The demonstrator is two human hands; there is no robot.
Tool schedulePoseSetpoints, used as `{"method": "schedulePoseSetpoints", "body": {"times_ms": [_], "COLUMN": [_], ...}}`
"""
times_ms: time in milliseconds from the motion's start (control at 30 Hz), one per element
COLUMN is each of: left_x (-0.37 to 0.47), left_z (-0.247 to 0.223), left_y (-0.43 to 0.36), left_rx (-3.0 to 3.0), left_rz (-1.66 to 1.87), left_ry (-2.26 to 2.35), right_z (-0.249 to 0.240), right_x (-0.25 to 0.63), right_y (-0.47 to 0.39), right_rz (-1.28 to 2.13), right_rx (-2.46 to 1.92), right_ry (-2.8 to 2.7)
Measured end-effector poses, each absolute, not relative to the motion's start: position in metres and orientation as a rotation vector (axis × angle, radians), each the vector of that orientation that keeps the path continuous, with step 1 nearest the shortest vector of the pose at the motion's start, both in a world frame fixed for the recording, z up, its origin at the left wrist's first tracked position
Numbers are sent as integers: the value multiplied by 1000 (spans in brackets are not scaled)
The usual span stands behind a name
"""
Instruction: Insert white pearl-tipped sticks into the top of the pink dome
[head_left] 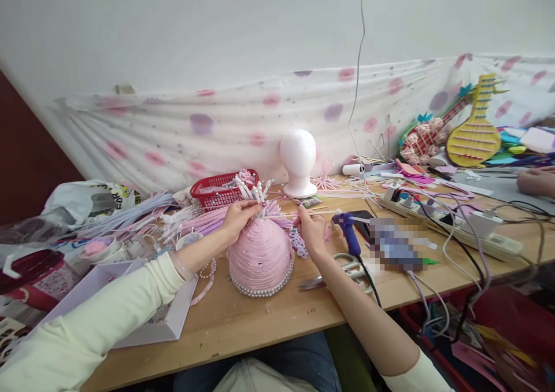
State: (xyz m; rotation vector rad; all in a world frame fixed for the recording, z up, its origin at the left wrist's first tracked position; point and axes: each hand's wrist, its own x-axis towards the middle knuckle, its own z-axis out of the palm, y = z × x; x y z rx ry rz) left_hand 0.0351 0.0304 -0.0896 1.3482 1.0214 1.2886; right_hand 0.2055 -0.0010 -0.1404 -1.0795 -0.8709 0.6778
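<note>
A pink dome-shaped hat (260,256), wrapped in layered strips and edged with pearls, stands on the table in front of me. White pearl-tipped stems (259,189) rise from its top. My left hand (240,221) is closed there, pinching at the base of these stems. To the right of the hat, my right hand (312,230) is held in a pinch; whatever lies between its fingertips is too small to make out. A purple glue gun (348,233) lies just right of that hand. Scissors (351,267) rest partly behind my right forearm.
A white foam head (299,161) stands at the back beside a red basket (208,192). Pale boxes (173,317) and bundled strips crowd the left. Rightward lie a power strip (468,230) with cables, a yellow lute-shaped craft (474,137) and another person's hand (537,182).
</note>
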Motion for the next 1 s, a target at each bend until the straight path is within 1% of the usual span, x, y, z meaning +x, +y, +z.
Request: {"method": "schedulePoseSetpoints", "body": {"times_ms": [233, 633, 833, 1000], "left_x": [35, 34, 35, 35], "left_z": [-88, -88, -87, -87], "left_y": [30, 29, 27, 27], "left_rx": [1367, 1375, 1373, 1364], "left_rz": [1280, 1279, 1283, 1286], "left_ry": [1036, 1049, 1058, 1045], "right_z": [-138, -134, -134, -131], "right_x": [207, 202, 201, 200], "right_y": [-2, -7, -9, -13], "right_rz": [613, 644, 539, 563], "right_rx": [-1003, -964, -996, -979], "right_ry": [-769, -882, -982, -973]}}
